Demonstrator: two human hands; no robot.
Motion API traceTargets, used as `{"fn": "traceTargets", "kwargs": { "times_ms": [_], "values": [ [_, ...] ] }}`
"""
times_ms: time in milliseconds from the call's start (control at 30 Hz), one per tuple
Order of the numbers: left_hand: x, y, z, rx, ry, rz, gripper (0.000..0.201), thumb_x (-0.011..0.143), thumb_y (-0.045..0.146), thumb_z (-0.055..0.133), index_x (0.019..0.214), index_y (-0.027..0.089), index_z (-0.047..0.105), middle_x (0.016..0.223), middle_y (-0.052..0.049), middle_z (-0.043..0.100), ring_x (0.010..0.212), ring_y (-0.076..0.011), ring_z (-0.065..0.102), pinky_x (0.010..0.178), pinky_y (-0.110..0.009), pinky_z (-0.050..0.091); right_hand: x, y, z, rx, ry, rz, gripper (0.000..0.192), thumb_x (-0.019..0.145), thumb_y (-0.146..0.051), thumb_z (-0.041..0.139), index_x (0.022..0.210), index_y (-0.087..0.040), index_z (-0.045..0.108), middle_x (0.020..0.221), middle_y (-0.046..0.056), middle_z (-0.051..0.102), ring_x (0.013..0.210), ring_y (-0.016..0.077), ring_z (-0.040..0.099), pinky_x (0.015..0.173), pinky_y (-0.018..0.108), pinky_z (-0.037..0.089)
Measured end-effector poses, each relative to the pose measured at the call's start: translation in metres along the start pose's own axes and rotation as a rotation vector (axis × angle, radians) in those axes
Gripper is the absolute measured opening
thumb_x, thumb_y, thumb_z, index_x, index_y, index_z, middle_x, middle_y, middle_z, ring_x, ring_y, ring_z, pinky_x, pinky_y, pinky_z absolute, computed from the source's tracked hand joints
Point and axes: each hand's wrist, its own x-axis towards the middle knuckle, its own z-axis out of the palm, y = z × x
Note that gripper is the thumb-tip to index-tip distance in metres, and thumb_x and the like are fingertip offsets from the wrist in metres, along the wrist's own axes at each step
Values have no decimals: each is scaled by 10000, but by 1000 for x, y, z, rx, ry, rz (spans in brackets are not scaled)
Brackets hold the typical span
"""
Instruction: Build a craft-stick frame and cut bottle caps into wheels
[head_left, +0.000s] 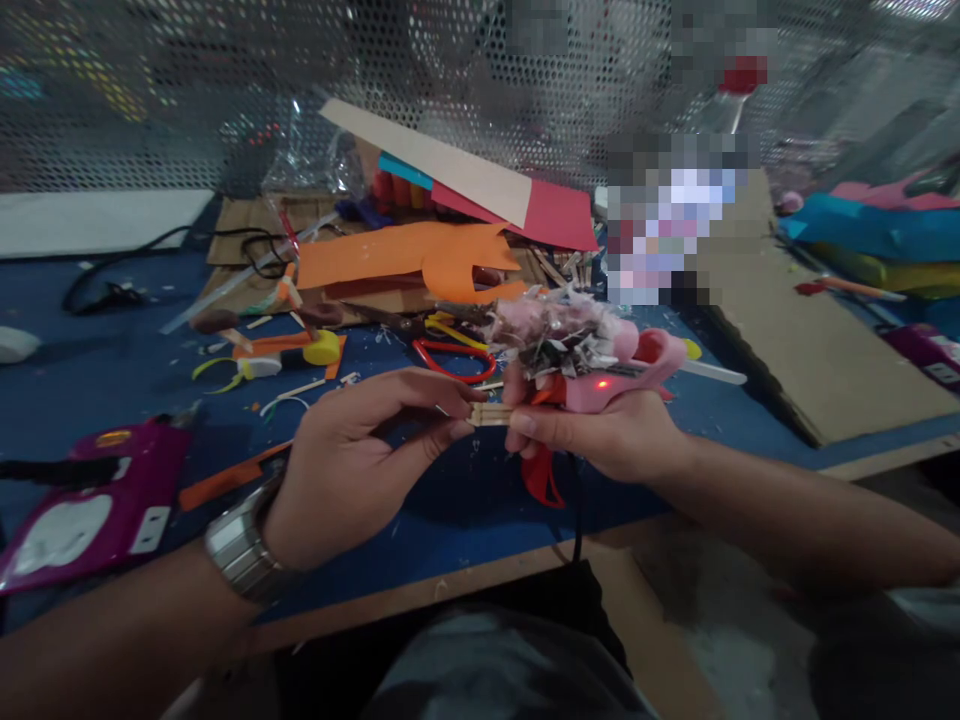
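Note:
My left hand (pixel 352 465), with a metal watch (pixel 244 550) on its wrist, pinches one end of a small piece of light wooden sticks (pixel 491 413). The thumb and fingers of my right hand (pixel 600 435) close on the other end. In that same hand is a pink hot glue gun (pixel 589 390) with a red light on, a red trigger and a whitish glue stick (pixel 712 372) out of its back. Shreds and fluff in pink and grey cover its front, so the nozzle is hidden. Red-handled scissors (pixel 454 362) lie just behind my hands.
Orange paper (pixel 360 258), a red sheet (pixel 559 215) and cardboard (pixel 810 330) lie at the back. Left stand a small stick model with yellow wheel (pixel 321 348) and a purple packet (pixel 97 500). A perforated metal panel (pixel 225 90) closes off the blue table (pixel 450 520).

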Motion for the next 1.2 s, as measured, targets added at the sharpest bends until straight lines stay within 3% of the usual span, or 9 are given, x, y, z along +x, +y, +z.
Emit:
{"fn": "traceTargets", "kwargs": {
  "times_ms": [133,400,800,1067,1200],
  "values": [
    [1,0,0,0,-5,15,153,941,110,834,972,245,770,1014,26,860,909,-153,819,887,-246,676,0,0,1,-7,9,-10,393,817,-460,984,944,-200,718,784,-6,762,695,168,793,624,259,687],
    [3,4,-3,2,-16,-2,122,955,174,835,967,271,762,1007,19,864,875,-204,822,850,-346,708,0,-1,0,59,3,-3,360,769,-317,1031,918,-205,723,782,-18,764,683,151,785,622,231,684],
    [-2,2,-1,-9,-30,-50,162,963,155,814,978,303,750,1039,33,852,930,-181,817,893,-311,680,0,1,2,25,26,-13,378,812,-428,994,903,-215,695,841,-6,747,708,162,787,627,265,693],
    [-1,3,-2,-5,-36,-57,158,968,171,811,984,315,748,1045,24,852,932,-197,815,896,-339,686,-1,1,0,29,-8,17,368,789,-359,1018,948,-205,723,758,-7,772,678,161,778,637,256,687],
    [-2,2,-1,-5,-28,-65,139,960,189,822,972,310,754,1044,11,860,918,-214,821,890,-357,690,-1,1,1,8,18,-5,367,808,-433,994,926,-218,722,794,-3,764,709,178,791,628,277,692]
  ]
}}
